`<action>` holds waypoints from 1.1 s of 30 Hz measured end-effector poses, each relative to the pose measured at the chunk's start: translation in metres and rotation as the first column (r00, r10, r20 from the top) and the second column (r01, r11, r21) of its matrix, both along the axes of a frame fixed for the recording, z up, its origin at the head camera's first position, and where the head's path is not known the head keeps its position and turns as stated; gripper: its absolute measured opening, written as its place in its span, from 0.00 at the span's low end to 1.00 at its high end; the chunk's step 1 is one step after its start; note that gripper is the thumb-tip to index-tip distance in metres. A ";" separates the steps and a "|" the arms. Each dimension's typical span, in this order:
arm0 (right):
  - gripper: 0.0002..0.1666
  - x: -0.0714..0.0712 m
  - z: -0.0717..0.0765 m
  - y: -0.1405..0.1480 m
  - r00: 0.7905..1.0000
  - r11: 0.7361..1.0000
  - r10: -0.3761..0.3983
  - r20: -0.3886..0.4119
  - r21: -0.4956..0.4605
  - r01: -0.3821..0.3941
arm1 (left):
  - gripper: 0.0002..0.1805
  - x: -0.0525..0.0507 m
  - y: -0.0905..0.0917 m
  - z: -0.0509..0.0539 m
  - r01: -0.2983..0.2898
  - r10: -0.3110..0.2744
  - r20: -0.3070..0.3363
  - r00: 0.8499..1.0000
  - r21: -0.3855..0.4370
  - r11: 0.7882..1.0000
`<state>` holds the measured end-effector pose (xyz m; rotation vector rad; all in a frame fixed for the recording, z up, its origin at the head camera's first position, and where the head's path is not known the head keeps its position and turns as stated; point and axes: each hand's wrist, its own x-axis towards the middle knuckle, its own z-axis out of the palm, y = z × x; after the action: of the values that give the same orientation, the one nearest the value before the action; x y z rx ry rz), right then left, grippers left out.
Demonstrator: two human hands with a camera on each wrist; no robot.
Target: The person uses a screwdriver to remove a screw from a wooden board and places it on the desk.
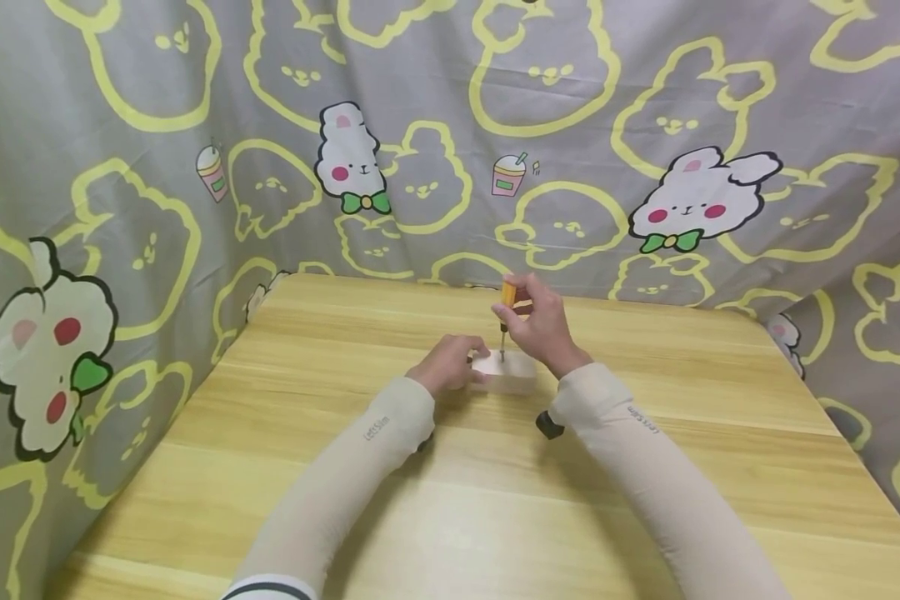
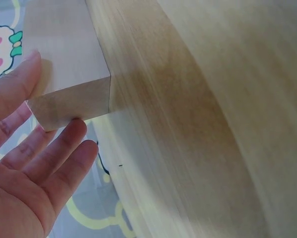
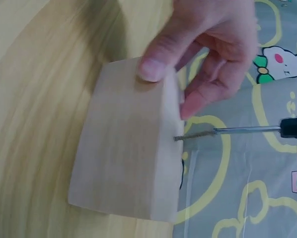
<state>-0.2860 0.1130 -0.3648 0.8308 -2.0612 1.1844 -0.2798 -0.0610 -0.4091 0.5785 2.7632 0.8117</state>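
A pale wooden block (image 1: 512, 382) rests on the table, and my left hand (image 1: 448, 364) holds its left end. In the right wrist view the left thumb (image 3: 153, 68) lies on the block's broad face, other fingers round the far side. My right hand (image 1: 546, 327) grips the yellow handle of a screwdriver (image 1: 508, 295), held upright above the block. Its shaft meets a screw (image 3: 195, 135) that stands in the block's narrow top face, with part of the thread showing. The left wrist view shows the block's end face (image 2: 71, 101) beside the left fingers.
The wood-grain table (image 1: 450, 500) extends around the block. A grey curtain (image 1: 435, 83) with cartoon animals hangs behind the table and along both sides. Dark wrist-camera parts (image 1: 549, 425) show under the right sleeve.
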 end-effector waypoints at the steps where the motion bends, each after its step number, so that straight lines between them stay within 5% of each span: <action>1: 0.22 0.000 -0.001 0.000 1.000 1.000 -0.025 -0.011 0.005 0.025 | 0.23 0.000 0.000 0.000 0.000 0.000 0.001 1.000 0.001 1.000; 6: 0.22 0.002 -0.001 0.000 0.992 0.992 -0.123 -0.008 0.034 0.123 | 0.23 0.001 -0.001 0.000 -0.001 0.001 -0.005 1.000 0.007 1.000; 15: 0.22 0.004 0.001 0.007 0.990 0.992 -0.114 0.088 -0.034 0.118 | 0.24 0.001 -0.001 -0.001 -0.011 0.011 0.008 1.000 0.002 1.000; 24: 0.22 0.002 -0.001 0.007 0.996 0.997 -0.068 0.052 -0.037 0.070 | 0.23 0.002 0.001 0.001 -0.017 0.017 0.009 1.000 -0.012 1.000; 33: 0.20 0.001 -0.002 0.006 0.994 0.994 -0.107 -0.029 -0.004 0.107 | 0.23 0.003 0.001 0.002 -0.016 0.016 0.019 1.000 -0.013 1.000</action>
<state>-0.2851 0.1186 -0.3665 0.7227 -2.0530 1.1104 -0.2771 -0.0596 -0.4069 0.5444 2.7574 0.7985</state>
